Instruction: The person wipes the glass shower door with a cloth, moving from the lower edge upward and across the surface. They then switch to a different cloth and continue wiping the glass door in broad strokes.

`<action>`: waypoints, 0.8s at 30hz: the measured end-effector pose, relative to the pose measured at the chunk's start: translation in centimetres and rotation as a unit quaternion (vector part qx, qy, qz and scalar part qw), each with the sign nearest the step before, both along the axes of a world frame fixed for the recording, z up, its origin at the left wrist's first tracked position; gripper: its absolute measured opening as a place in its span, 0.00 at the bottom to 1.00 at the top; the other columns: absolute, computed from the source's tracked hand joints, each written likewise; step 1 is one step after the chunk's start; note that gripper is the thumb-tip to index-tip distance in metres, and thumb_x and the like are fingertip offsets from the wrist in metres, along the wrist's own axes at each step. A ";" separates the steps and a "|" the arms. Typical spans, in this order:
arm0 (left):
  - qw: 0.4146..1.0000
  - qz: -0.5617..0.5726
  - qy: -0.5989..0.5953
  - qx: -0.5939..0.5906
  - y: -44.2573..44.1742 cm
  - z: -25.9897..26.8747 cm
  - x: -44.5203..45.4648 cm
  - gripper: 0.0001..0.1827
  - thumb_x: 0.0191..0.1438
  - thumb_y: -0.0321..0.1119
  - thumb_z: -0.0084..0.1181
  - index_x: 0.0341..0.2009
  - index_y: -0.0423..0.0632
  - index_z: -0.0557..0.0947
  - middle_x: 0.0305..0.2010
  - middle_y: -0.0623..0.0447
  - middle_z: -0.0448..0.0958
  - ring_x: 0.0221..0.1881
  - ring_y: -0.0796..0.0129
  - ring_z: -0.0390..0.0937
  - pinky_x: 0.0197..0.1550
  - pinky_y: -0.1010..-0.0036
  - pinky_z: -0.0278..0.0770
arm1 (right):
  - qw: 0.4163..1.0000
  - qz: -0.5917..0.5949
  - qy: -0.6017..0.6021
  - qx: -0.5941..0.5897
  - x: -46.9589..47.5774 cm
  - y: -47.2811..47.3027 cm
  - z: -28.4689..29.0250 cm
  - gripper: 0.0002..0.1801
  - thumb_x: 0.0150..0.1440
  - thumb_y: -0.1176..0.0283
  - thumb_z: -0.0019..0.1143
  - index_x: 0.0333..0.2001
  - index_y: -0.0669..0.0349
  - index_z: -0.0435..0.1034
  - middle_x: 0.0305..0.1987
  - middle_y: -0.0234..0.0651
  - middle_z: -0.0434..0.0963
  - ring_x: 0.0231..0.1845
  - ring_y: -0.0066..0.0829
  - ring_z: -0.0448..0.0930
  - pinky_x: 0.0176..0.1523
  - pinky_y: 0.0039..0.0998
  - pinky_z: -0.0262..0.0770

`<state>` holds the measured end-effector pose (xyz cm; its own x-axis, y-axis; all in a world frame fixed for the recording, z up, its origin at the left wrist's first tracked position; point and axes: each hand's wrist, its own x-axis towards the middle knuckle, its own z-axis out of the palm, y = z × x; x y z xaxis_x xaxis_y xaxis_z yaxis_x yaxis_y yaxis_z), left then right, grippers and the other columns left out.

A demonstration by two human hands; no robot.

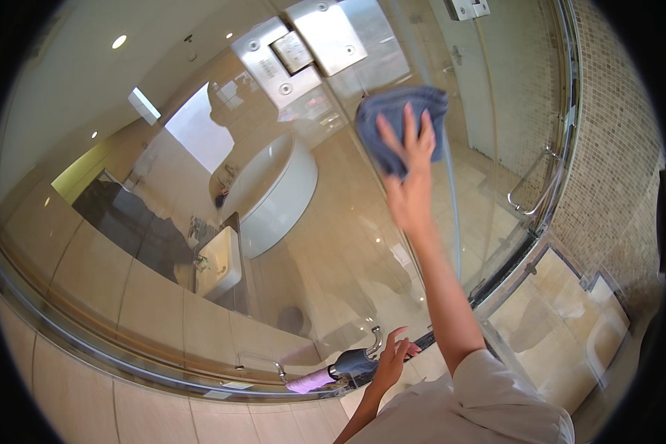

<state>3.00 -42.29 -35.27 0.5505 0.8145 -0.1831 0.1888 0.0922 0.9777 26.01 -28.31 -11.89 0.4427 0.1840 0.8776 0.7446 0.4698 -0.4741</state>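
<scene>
My right hand [413, 144] presses a folded blue-grey cloth [380, 133] flat on the glass panel [333, 183] of a shower enclosure, fingers spread over it. Just above and to the left of the cloth is a metal glass hinge [280, 61] with screws. Low in the picture, my left hand [394, 355] hangs with its fingers apart and holds nothing. It is beside a curved metal door handle [375, 341], on which a blue-grey cloth [355, 362] and a lilac cloth [309, 381] hang.
Beyond the glass stand a white oval bathtub [280, 194] and a washbasin [222, 266]. Another metal handle [533, 191] is on the right, near a mosaic-tiled wall [616, 139]. A black strip [505, 266] runs along the glass's lower edge.
</scene>
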 end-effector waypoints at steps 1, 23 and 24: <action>1.000 -0.009 -0.002 0.002 -0.1 0.4 -0.4 0.21 0.68 0.41 0.39 0.61 0.46 0.61 0.37 0.50 0.79 0.37 0.72 0.74 0.44 0.74 0.70 | 1.000 -0.014 0.019 0.013 0.9 0.3 0.3 0.30 0.53 0.70 0.42 0.63 0.52 0.65 0.73 0.47 0.50 0.73 0.60 0.44 0.72 0.53 0.37; 0.995 -0.082 -0.049 0.033 3.3 0.0 -7.4 0.19 0.68 0.44 0.37 0.54 0.45 0.71 0.35 0.51 0.80 0.36 0.74 0.76 0.42 0.77 0.72 | 0.972 -0.060 0.226 -0.004 -4.8 1.6 -14.4 0.30 0.65 0.63 0.38 0.68 0.62 0.50 0.74 0.47 0.47 0.75 0.50 0.45 0.73 0.42 0.38; 0.995 -0.083 -0.044 0.035 3.1 0.2 -7.4 0.19 0.68 0.44 0.37 0.54 0.45 0.71 0.35 0.51 0.80 0.36 0.74 0.76 0.42 0.77 0.72 | 0.978 -0.103 0.182 -0.020 -6.5 1.2 -15.4 0.31 0.65 0.64 0.39 0.69 0.64 0.48 0.74 0.47 0.47 0.75 0.49 0.45 0.73 0.42 0.38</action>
<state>-4.44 -39.22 -35.07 0.6896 0.7203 -0.0750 0.1098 -0.0016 0.9940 19.50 -27.11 -27.26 0.7560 0.0893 0.6485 0.5993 0.3042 -0.7405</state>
